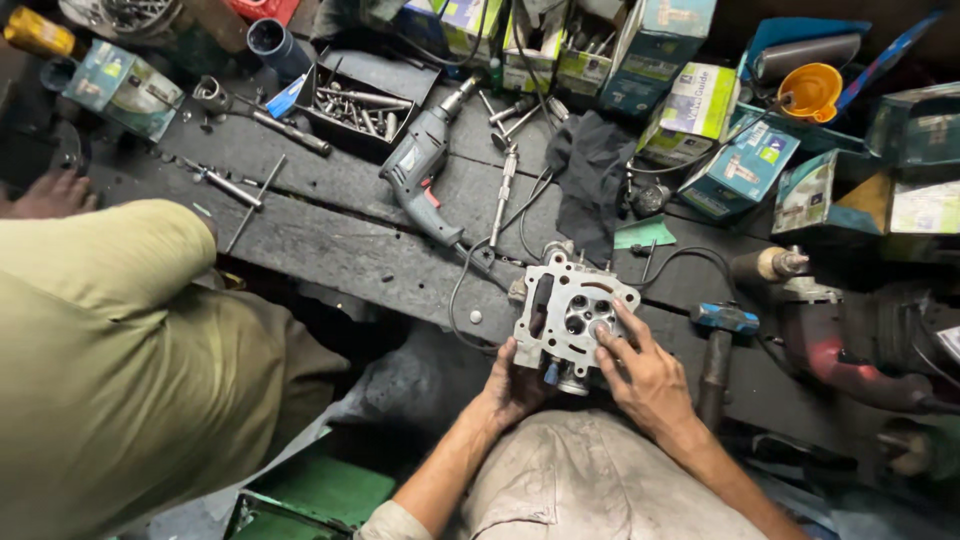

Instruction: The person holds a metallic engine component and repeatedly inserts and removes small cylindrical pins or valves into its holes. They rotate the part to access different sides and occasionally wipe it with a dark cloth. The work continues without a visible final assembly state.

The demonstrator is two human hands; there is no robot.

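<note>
Right hand (648,378): fingers (612,336) spread apart, tips pressing on the upper face of the cylinder head (570,312), at or beside one of its round ports. Nothing is clamped between them; they rest on the casting.

Left hand (515,385): fingers curled together around the near lower edge of the cylinder head, gripping it from beneath. The fingertips are hidden under the casting.

The cylinder head sits tilted at the near edge of the dark table (340,240), partly over the person's knee (590,470), supported mostly by the left hand.

Judgement on the work in hand: the casting looks heavy and is only half borne by the table. The left-hand grip should be kept firm and low, while the right fingertips work with light pressure square to the face so the part does not rock.

Surroundings: a hammer (718,345) lies just right of the right hand. A power drill (420,170) lies beyond the head, its cord (462,285) looping close to the casting. A dark rag (592,165) lies behind. A tray of bolts (352,108), loose rods and sockets sit further left. Boxes (745,165) and an orange funnel (810,90) line the far right. Another person's leg (110,340) in olive cloth fills the left.
</note>
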